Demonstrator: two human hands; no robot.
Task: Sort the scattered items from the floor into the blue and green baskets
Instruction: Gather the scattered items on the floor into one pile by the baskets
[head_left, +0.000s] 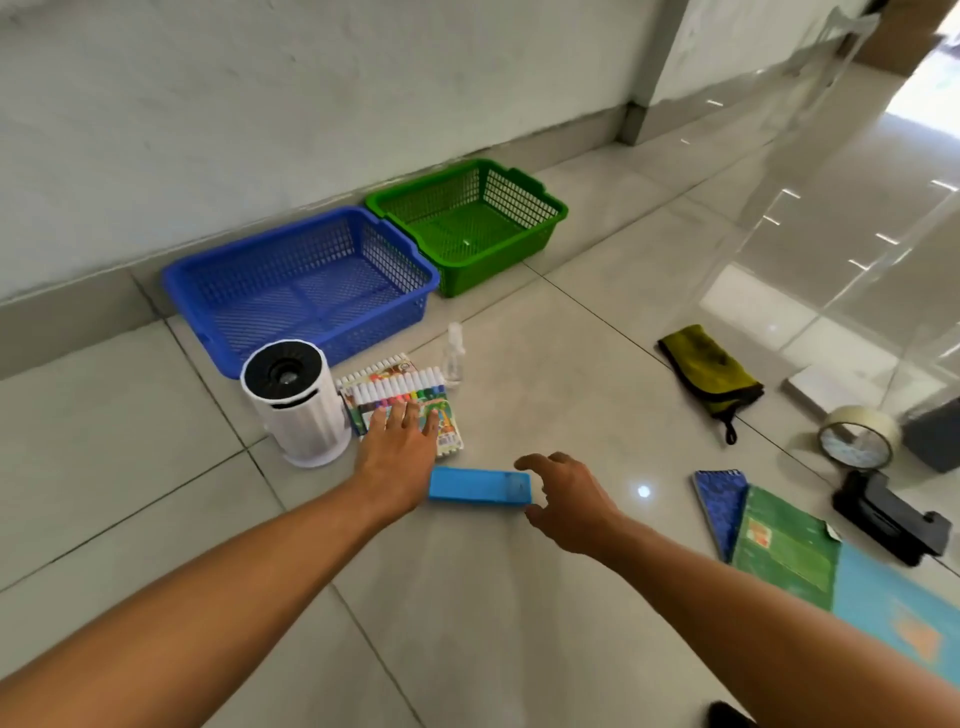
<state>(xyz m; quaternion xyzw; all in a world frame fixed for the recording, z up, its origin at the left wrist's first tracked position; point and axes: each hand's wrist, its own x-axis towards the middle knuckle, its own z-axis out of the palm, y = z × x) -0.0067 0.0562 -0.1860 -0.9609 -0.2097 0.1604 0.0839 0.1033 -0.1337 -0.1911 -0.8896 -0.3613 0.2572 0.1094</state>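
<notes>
A blue basket (228, 358) and a green basket (550, 208) stand side by side against the wall; I see nothing in either. In front of the blue one lie a pack of coloured markers (410, 387), a white cylindrical fan (301, 405), a small clear spray bottle (453, 353) and a blue rectangular case (475, 486). My left hand (400, 447) rests flat on the marker pack, fingers spread. My right hand (563, 499) hovers at the right end of the blue case, fingers curled and apart, holding nothing.
To the right on the tiled floor lie a yellow-green cloth (709, 371), a tape roll (860, 436), a black stapler-like tool (891, 517), a blue notebook (719, 506), a green book (784, 551) and a light blue book (898, 618). A clear acrylic panel (831, 208) stands at the right.
</notes>
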